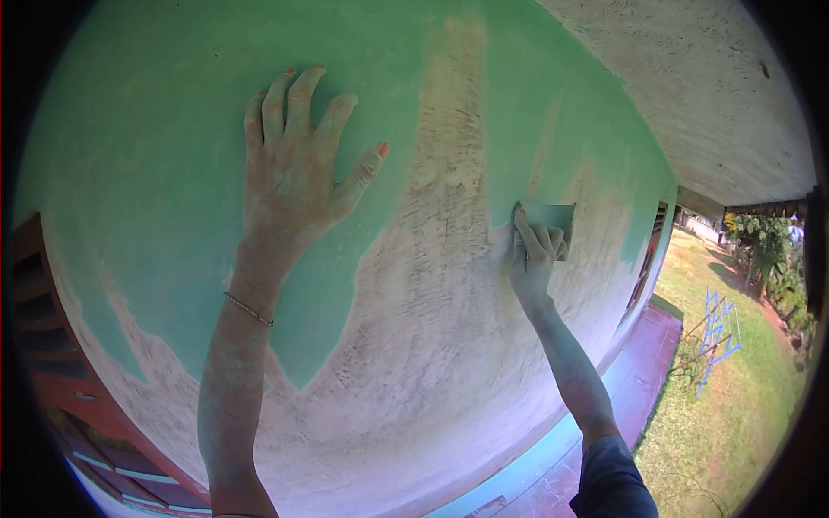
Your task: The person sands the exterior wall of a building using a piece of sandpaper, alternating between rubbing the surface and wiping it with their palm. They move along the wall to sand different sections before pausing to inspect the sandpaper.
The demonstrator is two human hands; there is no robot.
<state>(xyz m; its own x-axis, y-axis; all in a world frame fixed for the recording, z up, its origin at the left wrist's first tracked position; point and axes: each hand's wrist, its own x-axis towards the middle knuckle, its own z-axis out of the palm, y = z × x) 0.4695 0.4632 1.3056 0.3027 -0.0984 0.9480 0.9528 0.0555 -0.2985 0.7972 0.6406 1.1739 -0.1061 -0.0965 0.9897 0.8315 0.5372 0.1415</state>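
Observation:
A wall (432, 293) fills most of the view, partly green and partly bare, with whitish and dark-streaked patches. Against its upper left green area lies my left hand (289, 177), fingers spread and dusty, holding nothing. A beaded bracelet (249, 309) circles that wrist. To the right, my right hand (537, 250) grips a thin, rectangular grey-green sheet (560, 217) flat against the wall, at the border of a bare patch. My thumb is at the sheet's left edge and the bent fingers lie over its face, hiding its lower left part.
On the far left are a reddish-brown louvred frame (39, 302) and window panes below it. A whitish overhang (691, 78) slopes across the upper right. A tiled walkway (553, 466) runs along the wall's foot, beside grass (734, 406) and a blue rack (717, 337).

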